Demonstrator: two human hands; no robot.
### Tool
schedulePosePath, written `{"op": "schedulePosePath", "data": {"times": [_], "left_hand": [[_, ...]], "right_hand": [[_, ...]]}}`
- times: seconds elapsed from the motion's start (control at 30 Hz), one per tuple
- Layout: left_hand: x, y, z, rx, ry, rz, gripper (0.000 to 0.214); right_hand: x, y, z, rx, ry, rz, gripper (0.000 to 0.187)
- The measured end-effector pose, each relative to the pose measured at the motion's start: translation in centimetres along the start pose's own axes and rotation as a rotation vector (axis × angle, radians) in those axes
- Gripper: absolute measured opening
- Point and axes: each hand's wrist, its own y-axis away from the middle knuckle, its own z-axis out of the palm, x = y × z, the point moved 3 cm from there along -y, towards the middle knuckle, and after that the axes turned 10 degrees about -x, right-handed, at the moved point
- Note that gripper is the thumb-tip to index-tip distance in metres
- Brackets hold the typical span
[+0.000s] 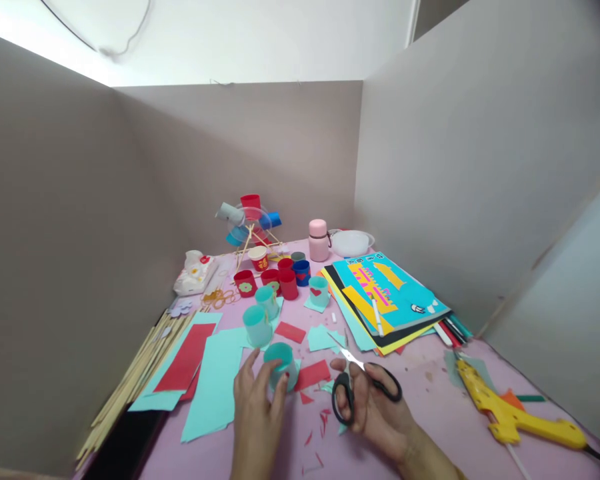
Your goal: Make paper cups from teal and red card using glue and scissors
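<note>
My right hand (375, 413) holds a pair of black-handled scissors (353, 360), its fingers in the handle loops and the blades parted, pointing up and left. My left hand (257, 393) is at a small light-teal paper cup (281, 367). Its fingers are spread at the near left side of the cup and overlap it; whether they grip it I cannot tell. Two more teal paper cups (257, 327) stand just beyond. Red paper pieces (313, 375) and thin red scraps (324, 421) lie between my hands.
Teal sheets (213, 387), a red strip (185, 357) and wooden sticks (130, 380) lie left. Red cups (245, 285), a model wheel (250, 223) and a pink flask (319, 240) stand behind. On the right are coloured sheets (400, 283) and a yellow glue gun (510, 413).
</note>
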Motion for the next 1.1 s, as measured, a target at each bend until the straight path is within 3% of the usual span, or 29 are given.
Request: {"op": "schedulePosePath", "data": {"times": [0.17, 0.27, 0.37, 0.5, 0.6, 0.8, 0.93, 1.1], "left_hand": [[1.1, 0.6, -1.1, -0.009, 0.061, -0.024, 0.013], [2.8, 2.2, -1.0, 0.006, 0.151, 0.000, 0.010], [4.1, 3.9, 0.4, 0.068, 0.248, 0.076, 0.008], [4.4, 5.6, 3.1, 0.144, 0.373, 0.130, 0.006], [3.7, 6.0, 4.3, 0.130, 0.537, 0.043, 0.007], [2.8, 5.3, 4.0, -0.057, 0.756, -0.146, 0.045], [2.2, 4.8, 3.8, -0.033, 0.756, -0.203, 0.054], [0.4, 4.5, 5.2, -0.140, 1.051, -0.429, 0.067]], "right_hand": [[0.2, -0.2, 0.0, 0.163, 0.188, -0.139, 0.034], [0.7, -0.2, 0.0, 0.224, 0.303, -0.202, 0.045], [1.2, -0.1, 0.3, 0.229, 0.368, -0.218, 0.057], [1.5, 0.0, 0.8, 0.206, 0.391, -0.223, 0.058], [1.5, 0.1, 1.0, 0.201, 0.380, -0.210, 0.056], [1.6, 0.2, 1.3, 0.212, 0.353, -0.187, 0.056], [1.6, 0.1, 1.5, 0.216, 0.337, -0.194, 0.058], [1.4, 0.0, 1.5, 0.209, 0.359, -0.216, 0.057]]}}
